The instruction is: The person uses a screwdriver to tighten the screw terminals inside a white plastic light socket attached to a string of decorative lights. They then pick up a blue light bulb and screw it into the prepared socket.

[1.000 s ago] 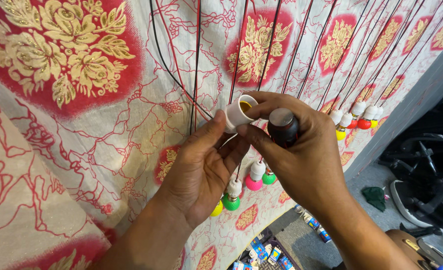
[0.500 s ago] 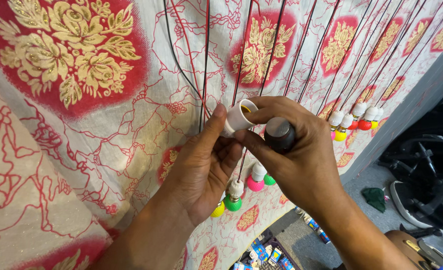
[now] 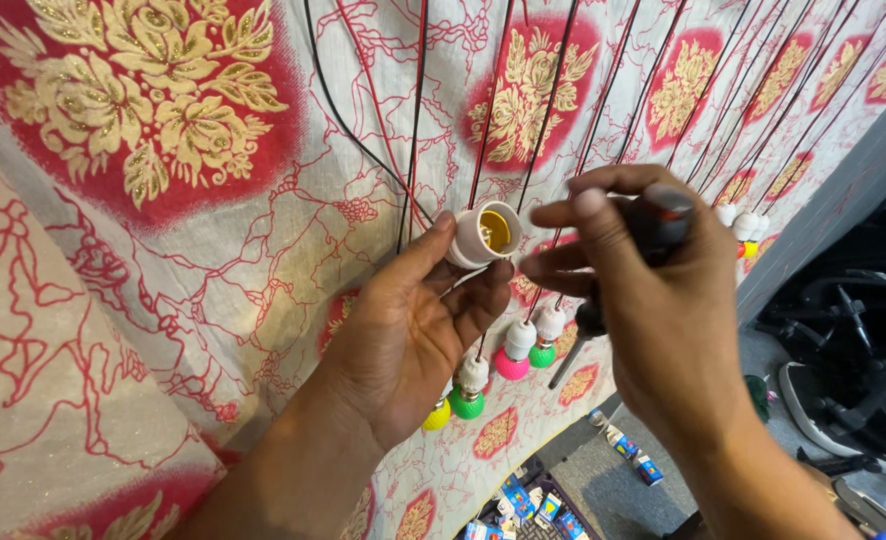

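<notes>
Two hands are up close against the red-and-gold floral cloth. The left hand has a white lamp holder pinched between thumb and fingertips, right at the middle of the scene. It is a short white cylinder with a brassy yellow inside, and its open mouth faces toward the camera and slightly right, so its axis runs from the cloth out toward us. Black and red wires run up the cloth from behind it. The right hand is curled closed round a dark-handled screwdriver, just right of the holder; the shaft slants down and to the left below the hand. Lower down hang more holders with bulbs: a pink bulb, green bulbs, a yellow bulb.
</notes>
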